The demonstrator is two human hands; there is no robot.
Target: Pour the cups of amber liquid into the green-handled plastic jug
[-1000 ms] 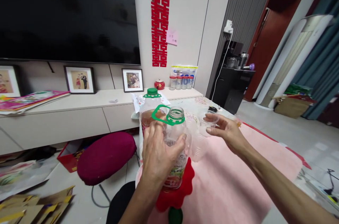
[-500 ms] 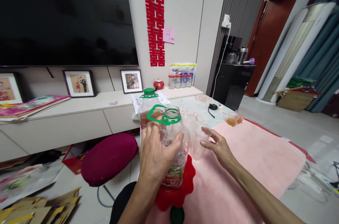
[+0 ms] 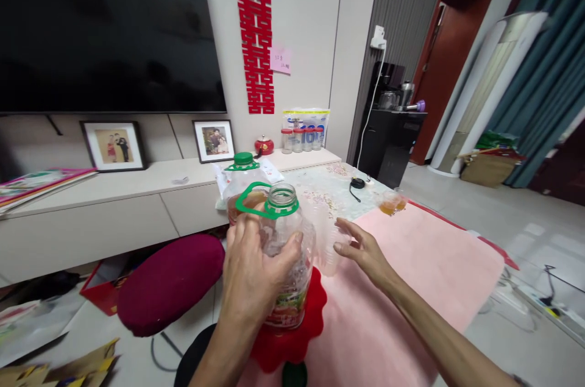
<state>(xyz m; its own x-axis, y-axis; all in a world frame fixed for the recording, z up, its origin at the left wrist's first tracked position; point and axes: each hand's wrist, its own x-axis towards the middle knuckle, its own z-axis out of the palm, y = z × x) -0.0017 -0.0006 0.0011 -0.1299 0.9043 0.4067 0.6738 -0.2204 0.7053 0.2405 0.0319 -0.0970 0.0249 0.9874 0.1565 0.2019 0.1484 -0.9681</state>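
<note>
My left hand (image 3: pixel 256 268) is wrapped round the upper body of a clear plastic jug (image 3: pixel 297 247), its thumb on the near side. The jug stands upright on a red scalloped mat (image 3: pixel 313 314), uncapped, with a green carrying handle (image 3: pixel 244 195) round its neck. To its right, my right hand (image 3: pixel 363 250) has thumb and fingers curved round a clear plastic cup (image 3: pixel 342 234). More clear cups (image 3: pixel 322 234) stand between that cup and the jug, their edges hard to make out. A dark green cap (image 3: pixel 295 375) lies at the mat's near edge.
Behind the jug stands a second, green-capped jug (image 3: pixel 243 160) with brown liquid. Cups of amber liquid (image 3: pixel 392 204) sit on the pink cloth (image 3: pixel 434 253) to the right. A black coiled-strap item (image 3: pixel 357 183) lies farther back. A maroon stool (image 3: pixel 171 280) is at left.
The view has turned slightly to the right, so the scene sits farther left. Both hands keep nearly the same places at the jug and the cup.
</note>
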